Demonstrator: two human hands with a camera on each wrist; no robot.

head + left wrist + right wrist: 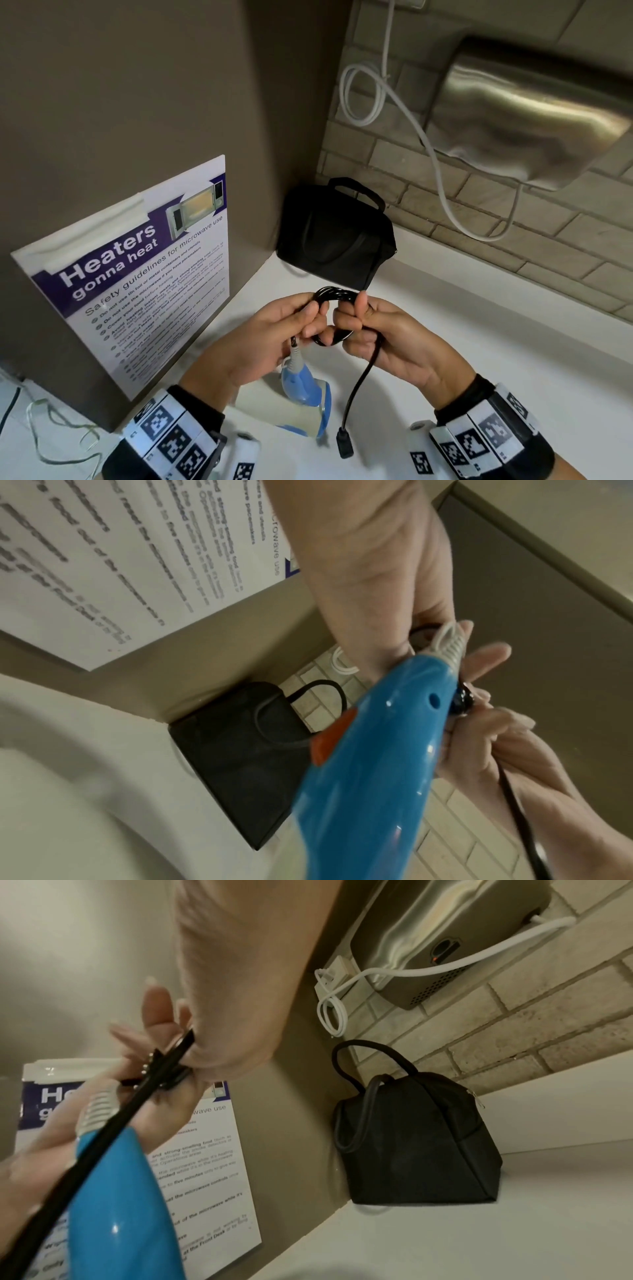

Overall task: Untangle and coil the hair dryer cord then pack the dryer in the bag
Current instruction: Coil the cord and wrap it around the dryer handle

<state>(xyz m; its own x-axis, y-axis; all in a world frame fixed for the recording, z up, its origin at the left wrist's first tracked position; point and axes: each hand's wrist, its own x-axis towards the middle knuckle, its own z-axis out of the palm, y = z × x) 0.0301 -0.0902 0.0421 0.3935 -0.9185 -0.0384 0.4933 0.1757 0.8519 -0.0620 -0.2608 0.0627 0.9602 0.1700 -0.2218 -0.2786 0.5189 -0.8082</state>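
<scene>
Both hands hold a small coil of black cord point(334, 295) above the white counter. My left hand point(291, 323) grips the coil's left side near the cord's grey strain relief point(294, 353). My right hand point(356, 317) grips the right side, thumb up over the loops. The blue and cream hair dryer point(305, 397) hangs below the left hand; its blue handle point(359, 764) fills the left wrist view and shows in the right wrist view point(116, 1204). The cord's free end drops from the right hand to a black plug point(344, 443). A black bag point(335, 240) stands upright in the corner, zipped shut as far as I see.
A laminated microwave safety sign point(144, 281) leans on the brown wall at left. A steel hand dryer point(527, 113) with a white cable point(442, 178) hangs on the brick wall above the counter point(479, 342). Thin wire lies at the lower left point(58, 431).
</scene>
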